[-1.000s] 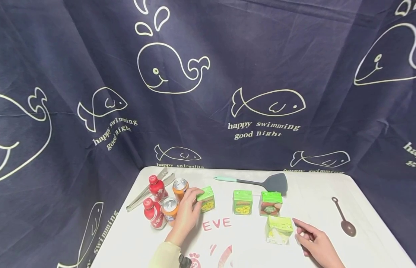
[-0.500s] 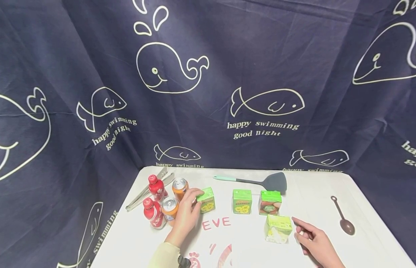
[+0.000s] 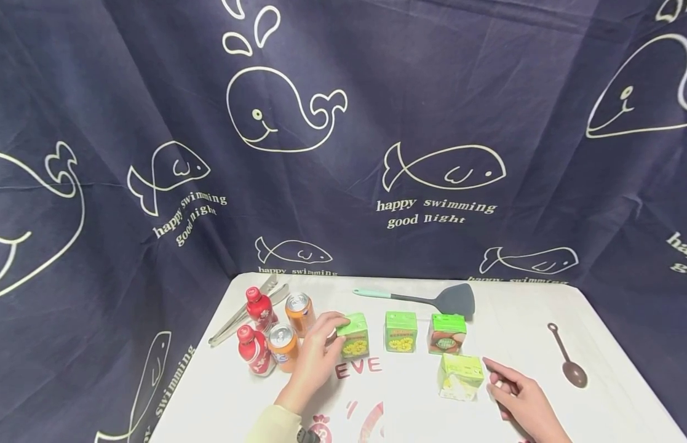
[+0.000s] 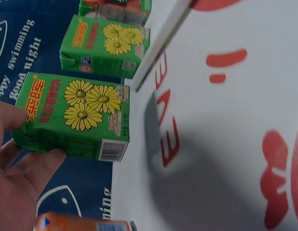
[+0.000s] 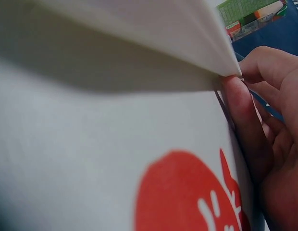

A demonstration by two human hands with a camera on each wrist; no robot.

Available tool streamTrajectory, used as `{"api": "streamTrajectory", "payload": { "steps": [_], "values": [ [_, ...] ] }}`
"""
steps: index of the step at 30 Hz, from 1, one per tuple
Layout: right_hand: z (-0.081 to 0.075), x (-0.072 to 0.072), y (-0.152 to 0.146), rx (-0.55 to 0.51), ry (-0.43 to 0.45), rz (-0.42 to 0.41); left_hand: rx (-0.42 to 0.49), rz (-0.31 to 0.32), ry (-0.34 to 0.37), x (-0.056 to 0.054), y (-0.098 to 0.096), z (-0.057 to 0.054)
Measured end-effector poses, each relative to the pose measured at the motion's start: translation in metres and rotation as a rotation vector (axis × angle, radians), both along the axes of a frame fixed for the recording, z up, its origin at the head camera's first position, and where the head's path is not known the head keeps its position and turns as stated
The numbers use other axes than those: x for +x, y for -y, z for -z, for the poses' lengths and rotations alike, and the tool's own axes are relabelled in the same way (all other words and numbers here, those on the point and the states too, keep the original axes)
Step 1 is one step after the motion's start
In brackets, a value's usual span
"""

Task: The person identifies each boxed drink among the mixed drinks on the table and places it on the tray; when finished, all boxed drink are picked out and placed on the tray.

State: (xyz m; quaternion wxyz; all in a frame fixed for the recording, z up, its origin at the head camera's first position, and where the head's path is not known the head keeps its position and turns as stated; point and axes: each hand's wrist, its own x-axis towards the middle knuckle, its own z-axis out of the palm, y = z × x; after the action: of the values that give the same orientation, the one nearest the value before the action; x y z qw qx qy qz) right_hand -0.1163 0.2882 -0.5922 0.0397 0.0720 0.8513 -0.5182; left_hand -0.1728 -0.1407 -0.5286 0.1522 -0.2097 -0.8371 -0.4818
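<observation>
My left hand [image 3: 315,360] grips a green drink carton [image 3: 355,344] with yellow flowers. In the left wrist view, thumb and fingers sit at the end of this carton [image 4: 86,106]. A matching flowered carton [image 3: 401,335] stands to its right, then a green carton with a brown front [image 3: 447,338]. Between the right hand [image 3: 526,397] and those stands a pale green carton [image 3: 460,376], its lower part washed out. In the right wrist view, my right hand [image 5: 283,106] pinches the corner of a white sheet-like thing [image 5: 197,33], whose kind I cannot tell.
Two orange cans [image 3: 282,344] and two red bottles [image 3: 254,351] are left of the left hand, with metal tongs [image 3: 235,323] behind them. A spatula [image 3: 451,301] lies at the back, a brown spoon [image 3: 574,374] at the right. A dark patterned curtain [image 3: 343,123] surrounds the table.
My left hand has shifted right and slightly nearer with the flowered carton, away from the cans. The right hand stays nearly where it was.
</observation>
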Motion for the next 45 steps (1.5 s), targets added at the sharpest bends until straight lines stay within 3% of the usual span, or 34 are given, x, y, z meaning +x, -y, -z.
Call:
{"api": "streamTrajectory", "payload": {
  "steps": [7,18,29,45],
  "values": [
    [0.002,0.001,-0.001,-0.008,-0.025,-0.002,-0.001,0.119,0.001,0.008,-0.017,-0.01],
    [0.004,-0.001,-0.002,0.005,-0.003,0.003,-0.009,0.206,-0.003,0.016,-0.049,-0.01],
    [0.002,-0.001,-0.001,-0.009,-0.004,0.004,-0.037,0.248,-0.084,0.017,-0.075,-0.006],
    [0.002,-0.001,-0.001,-0.003,0.005,0.004,-0.086,0.29,-0.065,0.026,-0.089,0.003]
  ]
}}
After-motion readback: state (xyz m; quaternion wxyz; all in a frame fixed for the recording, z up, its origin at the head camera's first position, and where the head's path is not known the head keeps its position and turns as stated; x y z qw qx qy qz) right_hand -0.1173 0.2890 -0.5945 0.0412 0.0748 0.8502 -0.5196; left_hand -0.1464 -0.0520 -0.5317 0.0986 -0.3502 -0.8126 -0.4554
